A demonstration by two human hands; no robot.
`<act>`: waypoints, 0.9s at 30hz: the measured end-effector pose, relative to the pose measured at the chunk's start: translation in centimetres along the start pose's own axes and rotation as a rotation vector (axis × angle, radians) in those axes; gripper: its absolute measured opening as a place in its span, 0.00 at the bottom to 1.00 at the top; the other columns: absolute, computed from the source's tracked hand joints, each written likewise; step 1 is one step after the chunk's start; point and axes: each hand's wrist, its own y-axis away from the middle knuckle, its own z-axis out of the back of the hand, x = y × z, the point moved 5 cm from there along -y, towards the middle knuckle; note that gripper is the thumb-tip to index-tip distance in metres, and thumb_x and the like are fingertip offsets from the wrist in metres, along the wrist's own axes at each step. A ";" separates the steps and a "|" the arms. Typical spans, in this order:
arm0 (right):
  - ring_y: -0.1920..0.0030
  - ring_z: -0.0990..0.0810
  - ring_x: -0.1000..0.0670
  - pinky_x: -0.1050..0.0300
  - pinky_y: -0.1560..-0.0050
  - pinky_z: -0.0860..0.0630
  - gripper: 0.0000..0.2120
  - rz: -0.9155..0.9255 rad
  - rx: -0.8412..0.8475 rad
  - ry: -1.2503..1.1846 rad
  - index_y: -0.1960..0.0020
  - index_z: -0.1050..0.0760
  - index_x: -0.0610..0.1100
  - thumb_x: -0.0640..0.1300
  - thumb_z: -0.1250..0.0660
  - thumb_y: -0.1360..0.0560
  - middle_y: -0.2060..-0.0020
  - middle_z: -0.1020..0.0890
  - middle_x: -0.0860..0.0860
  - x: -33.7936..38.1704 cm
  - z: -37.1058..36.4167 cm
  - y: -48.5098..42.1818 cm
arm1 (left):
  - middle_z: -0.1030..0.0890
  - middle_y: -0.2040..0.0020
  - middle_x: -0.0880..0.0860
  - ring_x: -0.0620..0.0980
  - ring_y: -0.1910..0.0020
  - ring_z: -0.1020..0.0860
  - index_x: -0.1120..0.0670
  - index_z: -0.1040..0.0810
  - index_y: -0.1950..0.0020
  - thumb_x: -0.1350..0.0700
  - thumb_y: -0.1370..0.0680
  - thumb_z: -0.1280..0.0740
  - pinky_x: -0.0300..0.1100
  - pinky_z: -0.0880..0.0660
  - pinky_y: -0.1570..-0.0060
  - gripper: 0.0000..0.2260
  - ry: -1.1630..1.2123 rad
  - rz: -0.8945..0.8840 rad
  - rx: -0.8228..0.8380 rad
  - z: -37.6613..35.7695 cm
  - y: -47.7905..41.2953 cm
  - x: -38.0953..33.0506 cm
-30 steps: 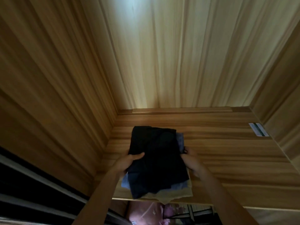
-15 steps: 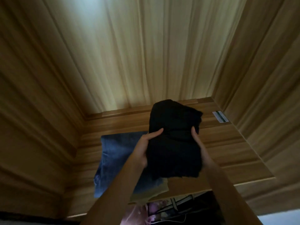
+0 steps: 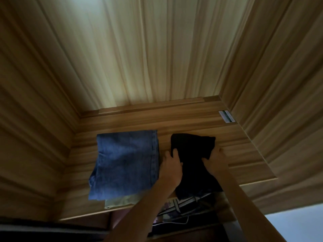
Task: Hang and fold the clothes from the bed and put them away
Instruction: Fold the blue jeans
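Observation:
A folded black garment (image 3: 192,154) lies on the wooden wardrobe shelf (image 3: 244,154), its near end hanging past the shelf's front edge. My left hand (image 3: 170,167) grips its left side, thumb on top of the cloth. On the garment's right side my right hand (image 3: 215,160) holds it, fingers partly under the fold. To the left, folded blue jeans (image 3: 125,163) rest on a pale yellow-green folded piece (image 3: 120,201), a narrow gap of bare shelf away from the black garment.
The shelf is boxed in by wooden side walls and a lit back panel (image 3: 148,58). A white label (image 3: 226,116) is stuck at the shelf's back right corner. Below the shelf edge, hanging clothes and white hangers (image 3: 181,205) show.
The black garment came off the stack, moved right and went down onto the bare shelf beside the jeans. Both hands travelled with it and still hold its sides.

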 end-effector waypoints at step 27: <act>0.39 0.21 0.42 0.54 0.44 0.25 0.17 1.090 0.448 0.555 0.38 0.20 0.48 0.39 0.39 0.23 0.41 0.18 0.45 29.3 -21.4 47.1 | 0.16 0.57 0.55 0.49 0.62 0.17 0.61 0.18 0.45 0.54 0.19 0.35 0.38 0.19 0.59 0.12 0.618 0.910 -0.002 3.5 55.4 36.6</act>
